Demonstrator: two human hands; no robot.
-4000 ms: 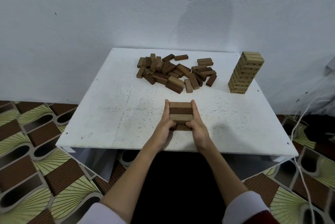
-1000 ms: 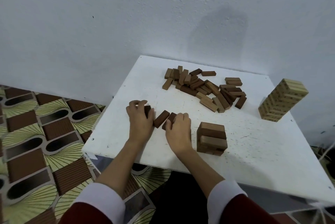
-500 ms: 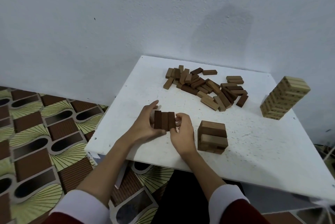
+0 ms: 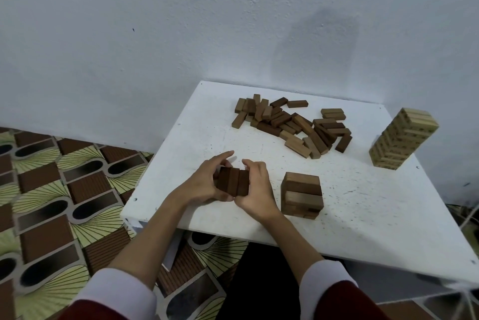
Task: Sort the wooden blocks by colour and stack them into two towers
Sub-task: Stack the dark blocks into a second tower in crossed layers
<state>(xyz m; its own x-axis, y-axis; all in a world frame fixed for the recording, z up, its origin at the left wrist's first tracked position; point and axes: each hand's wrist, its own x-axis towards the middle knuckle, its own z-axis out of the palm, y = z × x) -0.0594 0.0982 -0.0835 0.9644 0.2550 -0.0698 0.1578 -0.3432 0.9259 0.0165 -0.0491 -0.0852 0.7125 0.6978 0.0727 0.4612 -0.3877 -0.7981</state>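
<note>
The three dark blocks (image 4: 232, 181), loose and splayed on the table (image 4: 363, 203) a second ago, are now squared into one tight row and clamped between the two hands: the left hand (image 4: 204, 185) grips the row's left side with the index finger extended, and the right hand (image 4: 255, 187) curls round its right side. Whether the row is lifted clear of the table or rests on it cannot be told. This indicates that one layer of dark blocks has been assembled and is ready for placement. Just to the right of the right hand stands the short brown stack (image 4: 302, 195), a few layers high, with layers of differing brown shades; it is the likely destination. Beyond the hands, further from the person, lies the unsorted pile (image 4: 293, 125) of light and dark brown blocks, so most sorting remains. Far to the right of the hands, near the table's edge, stands the pale tower (image 4: 401, 138), upright and untouched. No container is present; all blocks lie directly on the table.
</note>
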